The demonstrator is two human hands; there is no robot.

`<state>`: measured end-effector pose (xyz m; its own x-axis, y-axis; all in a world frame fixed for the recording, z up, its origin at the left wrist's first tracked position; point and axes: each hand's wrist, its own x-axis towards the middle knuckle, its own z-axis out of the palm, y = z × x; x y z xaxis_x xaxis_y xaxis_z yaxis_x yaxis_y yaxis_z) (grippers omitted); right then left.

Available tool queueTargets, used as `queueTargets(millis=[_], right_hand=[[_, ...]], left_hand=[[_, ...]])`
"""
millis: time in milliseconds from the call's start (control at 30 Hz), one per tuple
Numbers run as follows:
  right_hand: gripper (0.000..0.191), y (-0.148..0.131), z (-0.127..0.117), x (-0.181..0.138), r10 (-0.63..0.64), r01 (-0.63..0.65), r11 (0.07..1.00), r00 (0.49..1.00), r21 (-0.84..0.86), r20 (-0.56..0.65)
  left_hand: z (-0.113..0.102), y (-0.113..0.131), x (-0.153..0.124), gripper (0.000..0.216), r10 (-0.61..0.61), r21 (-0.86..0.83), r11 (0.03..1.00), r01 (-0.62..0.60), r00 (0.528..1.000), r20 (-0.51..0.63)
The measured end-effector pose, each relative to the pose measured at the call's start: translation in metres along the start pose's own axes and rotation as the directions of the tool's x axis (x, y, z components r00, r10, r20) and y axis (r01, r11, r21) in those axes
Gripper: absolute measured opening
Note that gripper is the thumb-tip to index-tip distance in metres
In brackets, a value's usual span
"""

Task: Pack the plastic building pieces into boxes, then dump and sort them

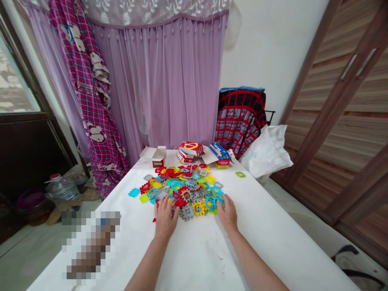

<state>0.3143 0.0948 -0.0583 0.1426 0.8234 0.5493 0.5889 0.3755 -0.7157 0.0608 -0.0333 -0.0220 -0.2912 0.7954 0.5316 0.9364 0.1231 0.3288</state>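
A heap of flat plastic interlocking tiles (184, 190) in red, yellow, blue, grey and green lies on the white table (194, 250). My left hand (165, 216) rests at the heap's near left edge, palm down with fingers spread. My right hand (228, 212) is at the near right edge, fingers apart beside the blue tiles (214, 198). Neither hand shows a tile gripped in it. A grey tile (186, 212) and a yellow tile (199, 207) lie between the hands.
At the table's far end stand an open carton (159, 157), a red box (190, 151) and a blue box (219, 151). One green ring-shaped tile (240, 174) lies apart at the right. A white bag (266, 153) leans beyond the right edge. A blurred patch (92, 246) covers something at left.
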Motion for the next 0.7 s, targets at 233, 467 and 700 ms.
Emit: queueTargets(millis=[233, 467, 700], right_hand=[[0.053, 0.007, 0.01, 0.027, 0.116, -0.116, 0.993, 0.993, 0.002, -0.015], [0.06, 0.006, 0.024, 0.047, 0.133, -0.136, 0.99, 0.989, 0.047, 0.06], [0.063, -0.002, 0.022, 0.047, 0.219, -0.25, 0.949, 0.96, 0.19, 0.173]], left_hand=[[0.0, -0.01, 0.0, 0.041, -0.095, 0.005, 0.995, 0.095, 0.995, -0.012], [-0.031, -0.09, 0.051, 0.056, -0.428, 0.101, 0.892, 0.441, 0.895, -0.127], [-0.006, -0.134, 0.081, 0.053, -0.417, 0.136, 0.901, 0.411, 0.909, 0.014]])
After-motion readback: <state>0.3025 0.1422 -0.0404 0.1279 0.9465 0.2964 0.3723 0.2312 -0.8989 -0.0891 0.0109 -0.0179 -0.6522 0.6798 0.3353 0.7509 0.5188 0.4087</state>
